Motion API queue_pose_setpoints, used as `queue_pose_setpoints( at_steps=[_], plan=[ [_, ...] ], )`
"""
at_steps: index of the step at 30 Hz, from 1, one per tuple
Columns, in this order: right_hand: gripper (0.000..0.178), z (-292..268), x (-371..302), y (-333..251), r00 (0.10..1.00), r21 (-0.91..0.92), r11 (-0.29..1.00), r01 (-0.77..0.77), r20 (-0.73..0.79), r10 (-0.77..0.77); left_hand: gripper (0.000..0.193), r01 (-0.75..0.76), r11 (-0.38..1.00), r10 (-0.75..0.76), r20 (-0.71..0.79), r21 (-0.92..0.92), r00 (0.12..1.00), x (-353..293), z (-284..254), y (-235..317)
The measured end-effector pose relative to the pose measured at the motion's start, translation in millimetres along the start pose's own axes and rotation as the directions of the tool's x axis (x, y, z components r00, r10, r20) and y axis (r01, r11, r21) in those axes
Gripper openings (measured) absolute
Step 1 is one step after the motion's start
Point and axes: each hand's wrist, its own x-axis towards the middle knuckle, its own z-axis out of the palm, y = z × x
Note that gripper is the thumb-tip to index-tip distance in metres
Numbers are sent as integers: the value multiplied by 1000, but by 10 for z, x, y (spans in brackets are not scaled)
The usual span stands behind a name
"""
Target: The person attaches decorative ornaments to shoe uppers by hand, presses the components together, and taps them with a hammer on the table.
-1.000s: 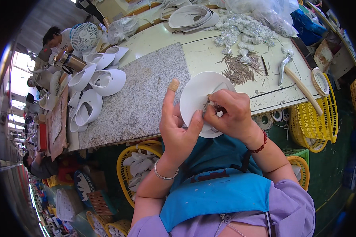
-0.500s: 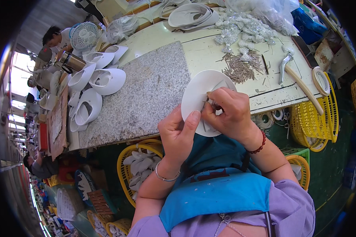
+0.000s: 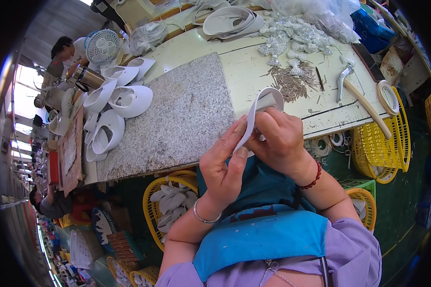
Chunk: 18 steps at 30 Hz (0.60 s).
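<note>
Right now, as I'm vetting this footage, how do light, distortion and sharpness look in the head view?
In the head view, the table bows along its edges and the corners are black; same view, the far-left windows are blown out and the floor at right is dim; same view, left hand, right hand and white visor look fairly sharp, the far-left background too squeezed to read.

We can read no text, label, brand, number or sign, neither at the grip nor around it.
</note>
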Motion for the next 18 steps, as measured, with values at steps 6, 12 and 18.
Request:
queue_pose_setpoints(
  at_steps=[6, 12, 18],
  plan=[
    [27, -8, -21, 26, 999, 13, 1000, -18, 41, 17, 37, -49, 999, 48, 57, 14, 997, 64, -3, -47],
    [25, 36, -79, 122, 997, 32, 997, -66, 39, 65, 39, 279, 921, -271, 69, -272, 960, 30, 53, -123],
    [24, 20, -45, 114, 998, 33, 999, -40, 47, 38, 36, 135, 979, -134, 18, -152, 991, -23, 84, -115]
  ],
)
